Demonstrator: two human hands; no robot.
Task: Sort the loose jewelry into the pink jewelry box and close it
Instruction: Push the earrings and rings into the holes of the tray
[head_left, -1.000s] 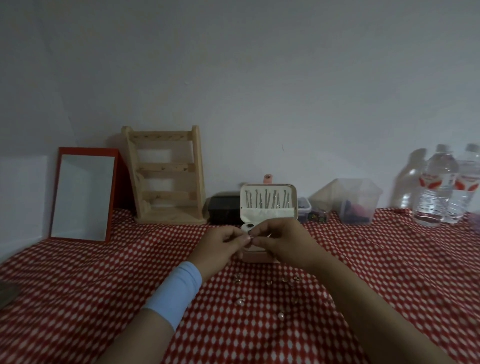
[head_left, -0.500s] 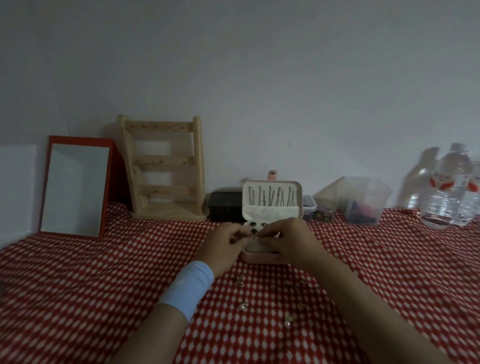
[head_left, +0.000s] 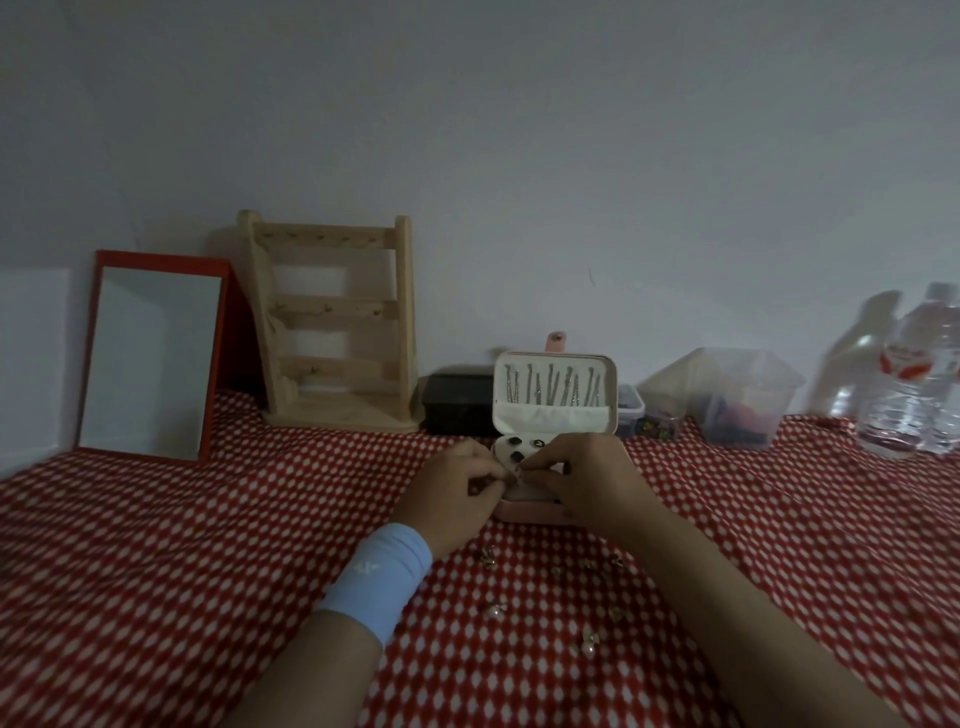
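Observation:
The pink jewelry box (head_left: 524, 512) stands open on the red checked cloth, its lid (head_left: 555, 395) upright with several chains hanging inside. My left hand (head_left: 457, 493) and my right hand (head_left: 587, 478) meet over the box's tray, fingertips together, pinching a small piece of jewelry (head_left: 518, 472) between them. Dark studs (head_left: 516, 456) sit in the tray behind my fingers. Several loose earrings lie on the cloth in front of the box, among them a pearl earring (head_left: 493, 610) and another pearl earring (head_left: 588, 644). My hands hide most of the tray.
A wooden jewelry stand (head_left: 332, 322) and a red-framed mirror (head_left: 150, 358) lean at the back left. A black box (head_left: 457, 402) sits left of the lid. Clear plastic containers (head_left: 737, 400) and water bottles (head_left: 919, 374) stand at the back right.
Both hands, pinching the small piece, have moved forward and down from above the cloth onto the box's tray. The view has shifted closer.

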